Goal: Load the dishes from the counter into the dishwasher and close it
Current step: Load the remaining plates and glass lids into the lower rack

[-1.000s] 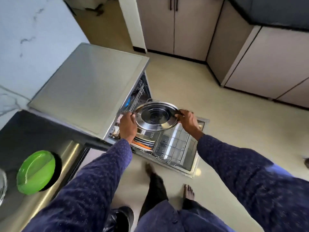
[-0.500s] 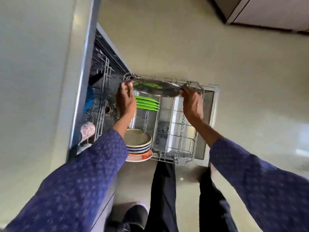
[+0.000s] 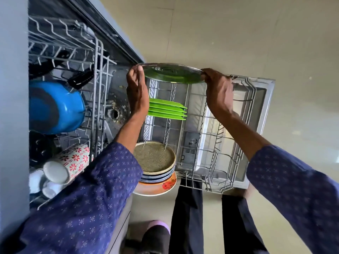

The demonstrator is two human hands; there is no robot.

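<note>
both hands, left hand [image 3: 136,92] and right hand [image 3: 218,90], grip shiny steel plate [image 3: 172,74] mirroring green.

A pale cream tiled floor [image 3: 229,33] fills the far side of the room, glossy and marked by thin grout lines. Two legs in dark, almost black trousers [image 3: 187,217] stand on it, just in front of the appliance. Both arms wear navy blue sleeves [image 3: 82,208] printed with small pale flowers. Low in the middle sits a dark rounded shape with a lilac edge [image 3: 156,233], perhaps a slipper; it is too blurred to tell.
</note>
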